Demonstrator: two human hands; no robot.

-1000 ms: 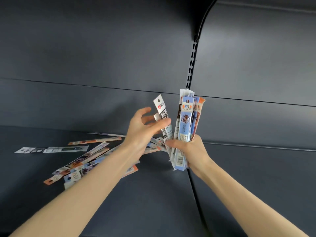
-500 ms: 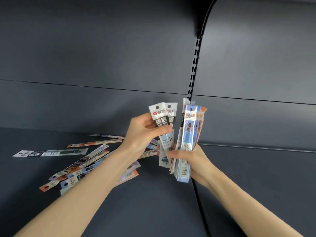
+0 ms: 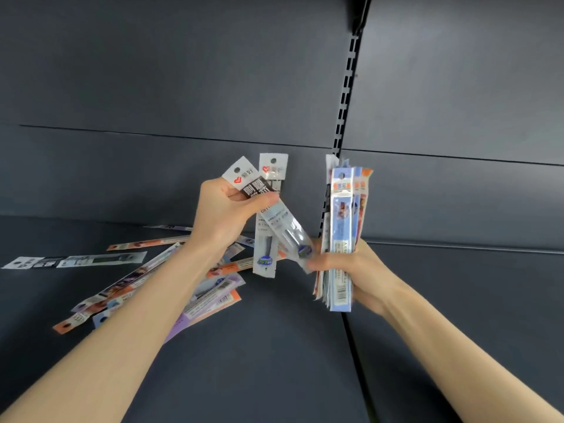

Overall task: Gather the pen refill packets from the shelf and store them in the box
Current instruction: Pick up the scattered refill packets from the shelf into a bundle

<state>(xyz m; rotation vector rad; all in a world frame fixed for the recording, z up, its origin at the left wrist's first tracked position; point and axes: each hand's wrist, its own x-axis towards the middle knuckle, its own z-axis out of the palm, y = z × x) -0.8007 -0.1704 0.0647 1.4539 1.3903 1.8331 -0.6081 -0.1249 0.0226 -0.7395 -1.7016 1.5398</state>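
Note:
My right hand (image 3: 351,270) grips an upright bundle of pen refill packets (image 3: 343,227), blue and orange ones at the front. My left hand (image 3: 224,215) pinches two white-topped refill packets (image 3: 268,209) near their upper ends; they hang just left of the bundle, and the tilted one's lower tip touches my right fingers. Several loose packets (image 3: 146,282) lie fanned out on the dark shelf (image 3: 274,361) under my left forearm. One more long packet (image 3: 76,261) lies apart at the far left. No box is in view.
The dark grey back panel (image 3: 183,87) of the shelving rises behind my hands. A slotted upright rail (image 3: 346,96) runs down it above the bundle. A seam in the shelf surface (image 3: 355,361) runs toward me below my right hand.
My left hand closed on two white-topped packets and lifted them up beside the bundle. The right hand with the bundle shifted slightly right and down.

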